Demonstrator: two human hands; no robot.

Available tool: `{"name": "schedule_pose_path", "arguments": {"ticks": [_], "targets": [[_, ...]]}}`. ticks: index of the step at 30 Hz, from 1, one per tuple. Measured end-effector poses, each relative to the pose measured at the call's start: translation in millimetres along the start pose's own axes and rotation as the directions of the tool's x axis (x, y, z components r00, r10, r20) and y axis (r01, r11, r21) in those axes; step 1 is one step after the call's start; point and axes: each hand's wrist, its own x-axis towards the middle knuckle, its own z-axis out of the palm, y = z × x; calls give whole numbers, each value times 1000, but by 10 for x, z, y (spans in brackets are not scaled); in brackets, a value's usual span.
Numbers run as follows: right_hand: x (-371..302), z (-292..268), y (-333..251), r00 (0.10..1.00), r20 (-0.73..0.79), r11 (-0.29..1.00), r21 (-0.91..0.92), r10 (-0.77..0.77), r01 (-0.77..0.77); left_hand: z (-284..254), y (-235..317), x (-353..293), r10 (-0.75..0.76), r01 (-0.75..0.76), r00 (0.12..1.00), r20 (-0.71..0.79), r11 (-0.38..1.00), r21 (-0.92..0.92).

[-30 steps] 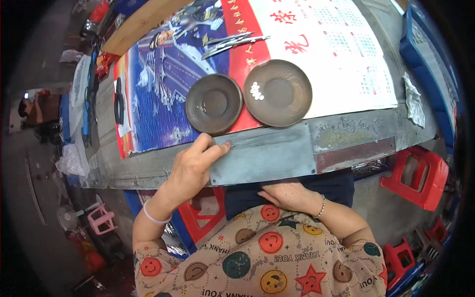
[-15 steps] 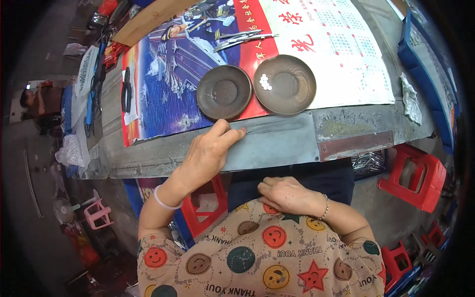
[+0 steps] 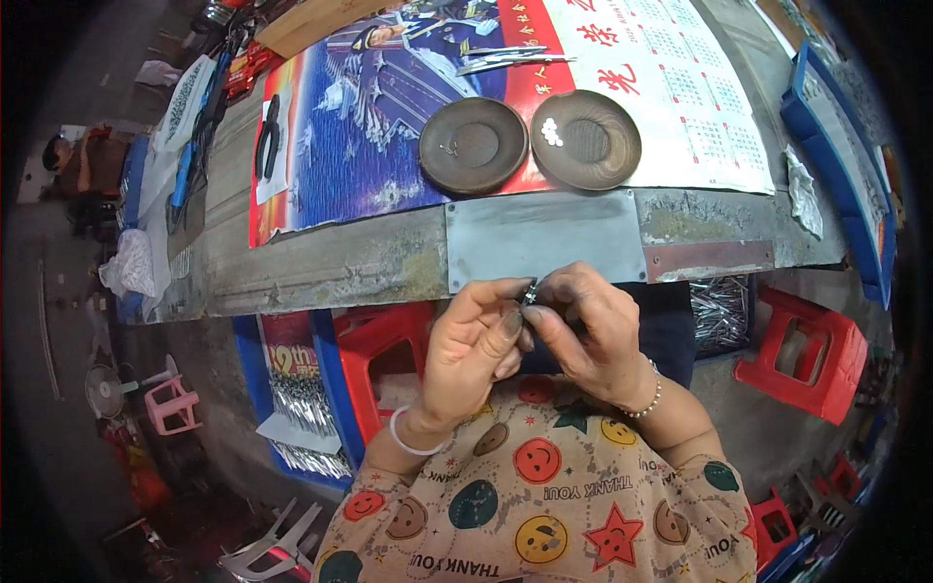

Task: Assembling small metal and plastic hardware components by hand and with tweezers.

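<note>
My left hand (image 3: 471,340) and my right hand (image 3: 598,335) meet at the table's front edge, their thumbs and forefingers pinched together. A small dark, shiny metal piece (image 3: 530,293) is held between both sets of fingertips; its exact kind is too small to tell. Beyond my hands, two round brown wooden dishes stand side by side. A few tiny thin bits lie in the left dish (image 3: 501,160). Small white round pieces (image 3: 551,132) are clustered in the right dish (image 3: 612,160).
The dishes stand on a calendar poster (image 3: 360,185). Several slim metal tools (image 3: 515,61) lie beyond them, and black-handled pliers (image 3: 267,141) lie at left. Below the table are trays of metal parts (image 3: 719,311) and red stools (image 3: 812,360). Another person (image 3: 92,165) is at far left.
My left hand has left the table edge and come to my right hand, which has risen from my lap. Both now pinch the small metal piece. The view has shifted slightly.
</note>
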Motion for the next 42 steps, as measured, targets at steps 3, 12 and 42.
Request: {"name": "schedule_pose_path", "arguments": {"ticks": [3,12,42], "targets": [[-69,74,33,997,6,997,-13,-77,77,17,-159,-86,104,-102,994,-43,994,28],[-291,141,-58,998,62,994,-114,14,-7,146,-576,-284,349,-328,921,-173,935,135],[-357,310,271,975,-76,973,-116,-207,198,27,-840,-260,514,-429,827,-228,839,333]]}}
